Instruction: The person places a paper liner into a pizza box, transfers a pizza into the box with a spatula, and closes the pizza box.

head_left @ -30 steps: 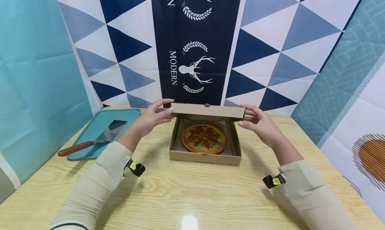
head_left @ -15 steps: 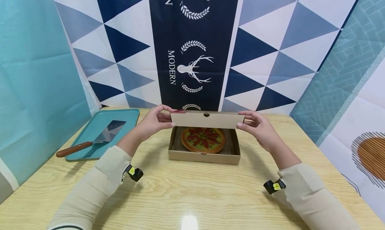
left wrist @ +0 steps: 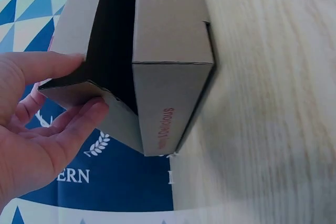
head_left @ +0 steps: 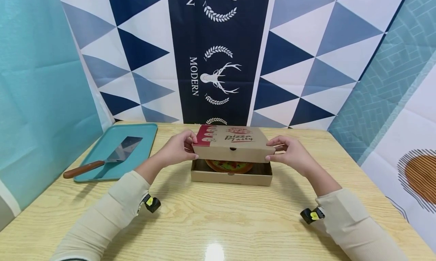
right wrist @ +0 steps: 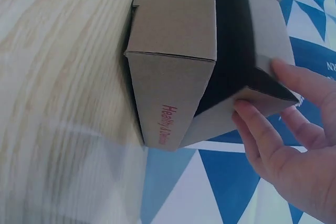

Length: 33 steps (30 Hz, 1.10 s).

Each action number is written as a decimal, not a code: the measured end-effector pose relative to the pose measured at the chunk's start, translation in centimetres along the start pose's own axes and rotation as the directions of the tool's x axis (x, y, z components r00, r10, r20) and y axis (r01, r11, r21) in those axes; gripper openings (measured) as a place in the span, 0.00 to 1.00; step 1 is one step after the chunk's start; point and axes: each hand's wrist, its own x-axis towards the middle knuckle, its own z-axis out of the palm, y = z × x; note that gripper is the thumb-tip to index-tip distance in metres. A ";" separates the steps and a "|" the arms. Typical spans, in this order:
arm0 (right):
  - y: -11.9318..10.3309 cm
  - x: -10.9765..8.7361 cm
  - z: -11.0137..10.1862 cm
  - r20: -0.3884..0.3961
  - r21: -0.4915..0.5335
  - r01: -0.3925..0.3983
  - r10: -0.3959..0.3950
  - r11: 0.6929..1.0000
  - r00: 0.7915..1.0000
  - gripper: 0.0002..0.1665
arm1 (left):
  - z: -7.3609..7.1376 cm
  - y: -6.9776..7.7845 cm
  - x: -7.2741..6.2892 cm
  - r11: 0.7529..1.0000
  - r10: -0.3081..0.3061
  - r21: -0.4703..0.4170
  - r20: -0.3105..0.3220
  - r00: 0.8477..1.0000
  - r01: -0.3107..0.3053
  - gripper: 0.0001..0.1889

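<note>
A brown cardboard pizza box [head_left: 231, 178] sits on the table, its printed lid [head_left: 238, 138] tilted low above the base with a gap at the front. Through that gap shows part of a pizza [head_left: 229, 166] with a golden crust. My left hand [head_left: 178, 149] pinches the lid's front left corner, thumb at the front flap and fingers at the side. At the opposite corner my right hand [head_left: 289, 151] holds the lid the same way. Both wrist views show the box side [left wrist: 165, 103] and fingertips at the lid's corner flap; the pizza is hidden there.
On the left of the wooden table [head_left: 218, 215] lies a teal tray [head_left: 136, 158]. A pizza server [head_left: 109, 158] with a wooden handle rests across it, the handle sticking out past the tray's edge. Patterned cloth [head_left: 218, 56] hangs behind the table.
Both hands have brought the lid down and forward over the base. Its printed top now shows, and most of the pizza has become covered. The tray and server stay put.
</note>
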 end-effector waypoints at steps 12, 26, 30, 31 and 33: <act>0.3 -0.4 0.9 0.034 -0.158 0.021 -0.015 0.987 0.999 0.19 | 1.3 -0.7 -0.5 0.965 0.058 0.254 0.043 0.997 -0.067 0.21; 0.2 -0.7 1.1 0.085 -0.271 0.097 -0.077 0.958 0.993 0.15 | 1.1 -0.2 -1.2 0.925 0.065 0.372 0.060 0.996 -0.083 0.14; -0.1 -0.7 0.8 0.092 -0.319 0.206 -0.186 0.925 0.978 0.12 | 0.5 0.7 -1.2 0.894 0.135 0.423 0.058 0.989 -0.147 0.09; -0.2 -0.6 0.9 0.092 -0.324 0.231 -0.213 0.918 0.973 0.12 | 0.5 0.9 -1.1 0.886 0.155 0.432 0.067 0.986 -0.168 0.10; -0.5 -0.5 1.1 0.100 -0.347 0.279 -0.260 0.896 0.960 0.11 | 0.6 1.0 -0.8 0.864 0.209 0.446 0.103 0.972 -0.233 0.11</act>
